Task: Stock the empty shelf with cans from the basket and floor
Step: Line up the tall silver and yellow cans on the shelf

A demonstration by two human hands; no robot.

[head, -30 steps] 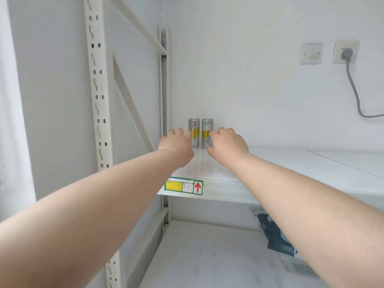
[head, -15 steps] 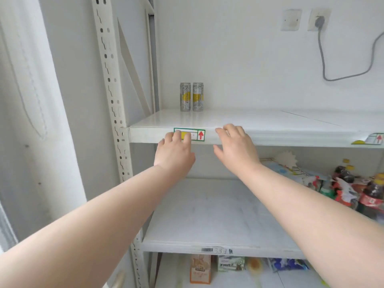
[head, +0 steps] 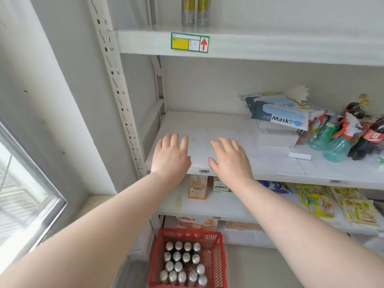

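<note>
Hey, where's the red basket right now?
In the head view, the red basket sits on the floor at bottom centre, in front of the shelving, holding upright cans.

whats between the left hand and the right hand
Nothing: in the head view only bare white shelf shows between the left hand and right hand; a barcode sticker sits on its front edge just below.

Mask packs (head: 278, 118) — perhaps spray bottles (head: 321, 137)
</note>
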